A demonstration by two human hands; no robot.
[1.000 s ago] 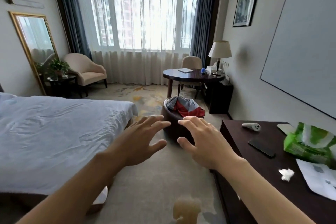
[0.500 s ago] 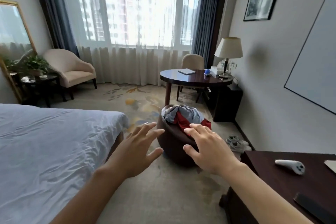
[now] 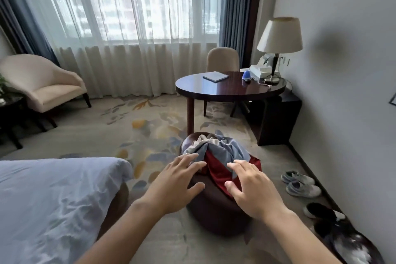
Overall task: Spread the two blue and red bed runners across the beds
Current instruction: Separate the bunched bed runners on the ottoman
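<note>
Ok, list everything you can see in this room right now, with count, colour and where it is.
bed runners: bundled, count unclear, blue and red, on the ottoman
ottoman: one, dark brown, centre floor
bed: one, white, lower left
armchair: one, cream, left by curtains
table: one, dark wood, right
lamp: one, cream shade, on table
grey shoes: two, by right wall
left hand: open, over bundle
right hand: open, over bundle
</note>
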